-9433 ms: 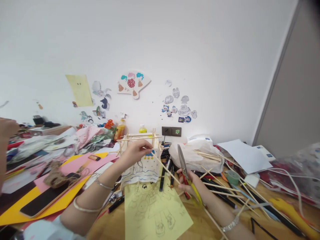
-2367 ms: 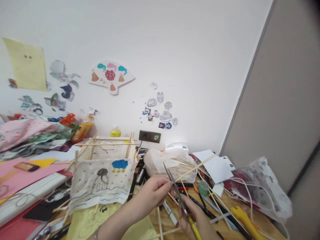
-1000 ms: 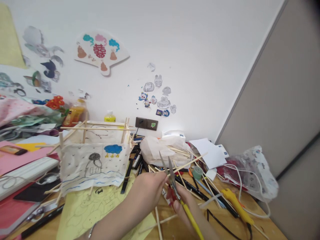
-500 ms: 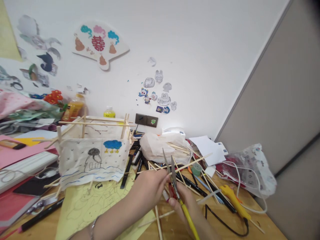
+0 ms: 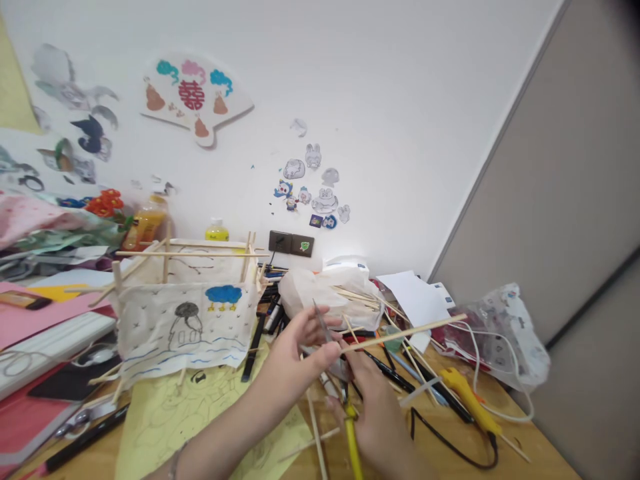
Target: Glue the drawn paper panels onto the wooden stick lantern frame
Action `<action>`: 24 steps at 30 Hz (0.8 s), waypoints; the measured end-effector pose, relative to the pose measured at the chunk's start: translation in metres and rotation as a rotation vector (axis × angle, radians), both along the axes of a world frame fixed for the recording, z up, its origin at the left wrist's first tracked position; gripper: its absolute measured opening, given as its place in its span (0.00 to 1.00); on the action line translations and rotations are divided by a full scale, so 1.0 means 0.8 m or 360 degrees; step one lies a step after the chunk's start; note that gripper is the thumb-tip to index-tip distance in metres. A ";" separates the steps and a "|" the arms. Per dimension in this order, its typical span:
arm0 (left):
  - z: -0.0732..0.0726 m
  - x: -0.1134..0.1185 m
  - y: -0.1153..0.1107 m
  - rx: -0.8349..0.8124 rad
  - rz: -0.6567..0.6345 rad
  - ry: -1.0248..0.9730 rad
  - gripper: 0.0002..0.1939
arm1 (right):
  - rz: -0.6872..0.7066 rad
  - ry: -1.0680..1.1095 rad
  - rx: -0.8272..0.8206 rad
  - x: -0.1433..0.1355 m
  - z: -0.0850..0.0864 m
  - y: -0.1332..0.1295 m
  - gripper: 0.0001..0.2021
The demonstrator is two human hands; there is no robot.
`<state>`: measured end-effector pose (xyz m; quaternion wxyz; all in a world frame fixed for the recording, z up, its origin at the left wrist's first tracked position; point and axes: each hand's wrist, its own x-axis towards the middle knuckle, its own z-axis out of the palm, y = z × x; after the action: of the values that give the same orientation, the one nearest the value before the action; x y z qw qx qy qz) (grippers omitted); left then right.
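Observation:
Near the middle of the desk, my left hand (image 5: pixel 295 360) is open, its fingers spread behind the scissors' blades and its thumb close to the end of a thin wooden stick (image 5: pixel 405 335). My right hand (image 5: pixel 373 400) is closed round the scissors (image 5: pixel 353 440), which have yellow handles and point up and away. The stick slants up to the right from between the hands; its near end lies by the blades and the right fingers. Whether the left thumb touches it is unclear.
A stick frame with a drawn cloth panel (image 5: pixel 187 330) stands at left on yellow paper (image 5: pixel 160 427). Pens and loose sticks lie behind the hands. To the right are a yellow glue gun (image 5: pixel 467 400), its black cord and a plastic bag (image 5: pixel 520 333).
My left fingers have opened and spread from their pinch. The stick has shifted right, and the scissors and my right hand have turned slightly.

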<state>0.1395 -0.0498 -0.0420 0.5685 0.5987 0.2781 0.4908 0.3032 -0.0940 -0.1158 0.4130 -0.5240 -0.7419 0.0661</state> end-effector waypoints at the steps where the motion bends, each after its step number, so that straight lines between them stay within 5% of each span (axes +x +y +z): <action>1: 0.000 0.004 -0.001 -0.0074 0.0014 -0.0108 0.36 | -0.0065 -0.0042 0.0021 -0.002 -0.001 0.000 0.34; 6: -0.006 0.021 0.002 -0.0264 0.0273 -0.0455 0.28 | -0.0427 0.0027 0.0007 -0.009 -0.007 0.009 0.34; 15: -0.008 0.027 0.023 -0.0425 0.0400 -0.0666 0.27 | -0.0597 -0.0014 -0.0160 -0.019 -0.041 0.026 0.32; 24: 0.024 0.038 0.006 -0.0465 0.0544 -0.1087 0.32 | -0.0746 -0.0189 0.0429 -0.031 -0.030 0.033 0.29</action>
<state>0.1699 -0.0447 -0.0225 0.6174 0.2595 0.2357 0.7043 0.2781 -0.0673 -0.1396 0.4389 -0.6245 -0.6255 -0.1614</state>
